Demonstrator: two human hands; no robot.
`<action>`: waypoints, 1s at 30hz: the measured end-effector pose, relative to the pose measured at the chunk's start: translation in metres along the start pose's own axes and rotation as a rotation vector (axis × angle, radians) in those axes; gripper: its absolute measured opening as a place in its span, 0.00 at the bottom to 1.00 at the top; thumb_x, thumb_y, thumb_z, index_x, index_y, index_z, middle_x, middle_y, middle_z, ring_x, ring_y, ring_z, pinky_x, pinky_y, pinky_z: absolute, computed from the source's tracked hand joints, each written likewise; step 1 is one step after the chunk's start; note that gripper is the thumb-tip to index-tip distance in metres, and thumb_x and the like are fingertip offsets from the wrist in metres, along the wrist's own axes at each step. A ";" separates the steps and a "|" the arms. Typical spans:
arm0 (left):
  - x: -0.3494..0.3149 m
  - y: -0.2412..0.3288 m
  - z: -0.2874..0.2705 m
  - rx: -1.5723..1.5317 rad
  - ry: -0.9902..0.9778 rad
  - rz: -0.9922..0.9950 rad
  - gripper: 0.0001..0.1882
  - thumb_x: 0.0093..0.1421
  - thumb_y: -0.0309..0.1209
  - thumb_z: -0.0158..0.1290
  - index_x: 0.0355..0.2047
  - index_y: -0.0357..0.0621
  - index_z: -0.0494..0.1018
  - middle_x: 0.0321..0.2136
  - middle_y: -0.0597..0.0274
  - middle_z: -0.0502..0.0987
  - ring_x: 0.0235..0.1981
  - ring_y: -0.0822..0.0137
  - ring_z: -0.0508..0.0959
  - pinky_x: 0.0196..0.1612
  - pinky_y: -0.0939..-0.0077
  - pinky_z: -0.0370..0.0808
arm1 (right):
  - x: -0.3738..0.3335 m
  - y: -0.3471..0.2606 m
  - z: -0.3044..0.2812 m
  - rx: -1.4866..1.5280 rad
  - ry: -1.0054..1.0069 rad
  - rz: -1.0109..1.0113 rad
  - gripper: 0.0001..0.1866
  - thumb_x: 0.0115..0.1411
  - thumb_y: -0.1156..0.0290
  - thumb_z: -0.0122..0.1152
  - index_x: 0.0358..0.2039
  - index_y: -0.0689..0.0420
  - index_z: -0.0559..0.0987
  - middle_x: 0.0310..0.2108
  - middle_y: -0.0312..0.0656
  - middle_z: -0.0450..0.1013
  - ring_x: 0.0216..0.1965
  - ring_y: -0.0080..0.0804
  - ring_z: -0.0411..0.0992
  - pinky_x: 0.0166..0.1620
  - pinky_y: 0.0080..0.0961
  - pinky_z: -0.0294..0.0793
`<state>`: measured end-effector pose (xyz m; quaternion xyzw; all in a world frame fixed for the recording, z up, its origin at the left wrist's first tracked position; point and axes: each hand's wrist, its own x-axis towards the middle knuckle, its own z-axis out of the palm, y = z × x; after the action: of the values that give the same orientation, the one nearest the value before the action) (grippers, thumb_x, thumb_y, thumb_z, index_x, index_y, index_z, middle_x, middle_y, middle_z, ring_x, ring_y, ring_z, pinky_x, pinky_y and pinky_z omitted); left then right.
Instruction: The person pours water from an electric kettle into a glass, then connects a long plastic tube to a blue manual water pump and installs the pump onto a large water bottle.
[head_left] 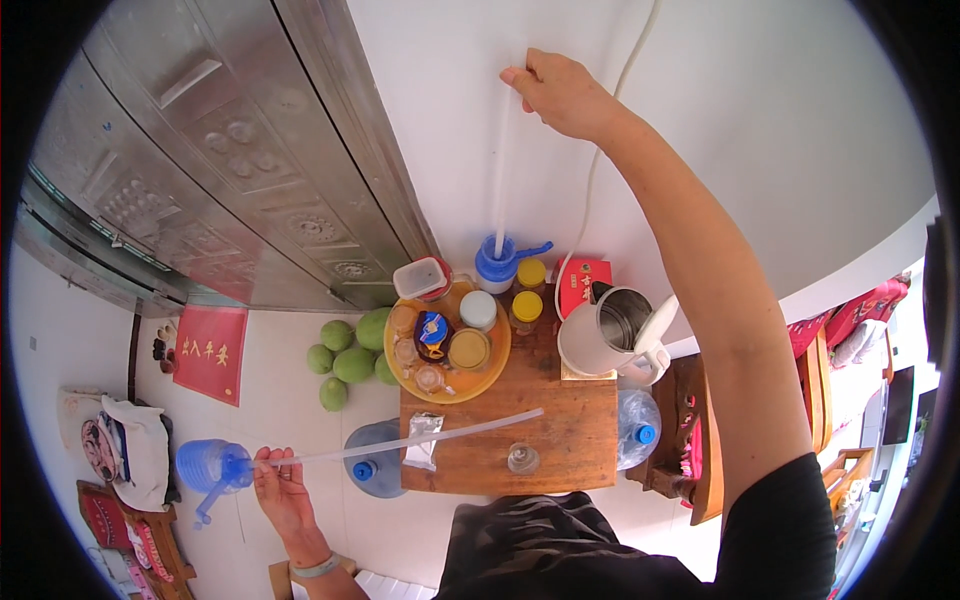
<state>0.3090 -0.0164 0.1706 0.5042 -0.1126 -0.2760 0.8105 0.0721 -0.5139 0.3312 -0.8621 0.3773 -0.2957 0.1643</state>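
Observation:
My left hand (282,490) pinches a blue hand water pump (205,466) where its tube joins. That pump is held sideways left of the table, and its translucent tube (420,438) reaches right over the tabletop. My right hand (566,95) is raised high against the white wall, fingers closed on the top of a second white tube (498,175). The lower end of this tube runs down into another blue hand water pump (496,262), which stands at the table's far edge with its spout pointing right.
On the wooden table (570,440) are an orange tray (480,388) of jars, a white kettle (585,340), a red box (584,280), a silver packet (423,440) and a small glass (522,458). Large water bottles (376,460) flank the table. Green melons (353,365) lie leftward.

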 end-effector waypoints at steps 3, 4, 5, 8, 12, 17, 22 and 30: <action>0.001 -0.001 0.001 0.004 0.024 0.010 0.15 0.61 0.33 0.48 0.46 0.40 0.65 0.36 0.58 0.76 0.38 0.65 0.77 0.40 0.74 0.77 | 0.000 0.003 0.001 0.029 -0.027 0.005 0.21 0.60 0.54 0.46 0.24 0.61 0.68 0.21 0.40 0.68 0.21 0.25 0.64 0.27 0.23 0.67; 0.001 0.000 0.001 0.010 0.039 0.009 0.15 0.61 0.33 0.48 0.46 0.40 0.65 0.36 0.58 0.76 0.38 0.65 0.77 0.40 0.74 0.77 | 0.000 0.005 0.001 0.030 -0.019 -0.021 0.21 0.60 0.53 0.47 0.24 0.61 0.68 0.21 0.39 0.68 0.20 0.24 0.63 0.26 0.22 0.67; 0.000 0.000 0.000 0.018 0.055 0.008 0.15 0.61 0.33 0.48 0.46 0.40 0.65 0.36 0.58 0.76 0.38 0.65 0.77 0.40 0.74 0.77 | 0.000 0.005 0.000 0.031 -0.018 -0.020 0.21 0.60 0.53 0.47 0.24 0.61 0.68 0.21 0.39 0.68 0.20 0.24 0.63 0.26 0.22 0.67; 0.001 0.001 0.000 0.021 0.052 0.004 0.15 0.61 0.33 0.48 0.46 0.40 0.65 0.36 0.58 0.76 0.38 0.65 0.76 0.40 0.75 0.76 | -0.003 0.004 -0.007 0.051 0.015 -0.004 0.21 0.60 0.53 0.48 0.24 0.60 0.68 0.21 0.38 0.68 0.19 0.23 0.63 0.26 0.22 0.66; 0.000 0.000 0.000 0.022 0.051 0.014 0.15 0.61 0.33 0.48 0.46 0.40 0.65 0.36 0.58 0.76 0.38 0.65 0.77 0.40 0.75 0.77 | -0.008 0.005 -0.006 0.105 0.041 0.057 0.22 0.58 0.55 0.49 0.22 0.63 0.69 0.19 0.46 0.69 0.23 0.35 0.67 0.31 0.31 0.68; 0.000 0.000 -0.001 0.020 0.040 0.008 0.15 0.61 0.33 0.48 0.45 0.40 0.66 0.36 0.59 0.76 0.38 0.66 0.77 0.39 0.75 0.77 | -0.012 0.005 -0.006 0.163 0.059 0.106 0.22 0.58 0.54 0.49 0.22 0.62 0.69 0.19 0.44 0.70 0.24 0.33 0.67 0.31 0.30 0.68; 0.000 -0.001 0.000 0.017 0.028 0.015 0.14 0.61 0.33 0.48 0.45 0.40 0.66 0.35 0.58 0.76 0.38 0.65 0.77 0.40 0.75 0.77 | -0.015 0.005 -0.005 0.267 0.062 0.201 0.22 0.58 0.53 0.50 0.22 0.61 0.68 0.19 0.42 0.70 0.19 0.28 0.67 0.28 0.26 0.69; 0.000 -0.002 0.001 0.019 0.027 0.014 0.14 0.60 0.33 0.48 0.45 0.40 0.66 0.35 0.57 0.76 0.38 0.65 0.77 0.40 0.75 0.76 | -0.016 0.005 0.001 0.332 0.088 0.193 0.22 0.58 0.52 0.50 0.22 0.60 0.68 0.19 0.41 0.70 0.19 0.26 0.66 0.26 0.25 0.68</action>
<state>0.3079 -0.0175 0.1695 0.5148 -0.1078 -0.2624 0.8090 0.0610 -0.5050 0.3216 -0.7691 0.4112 -0.3741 0.3154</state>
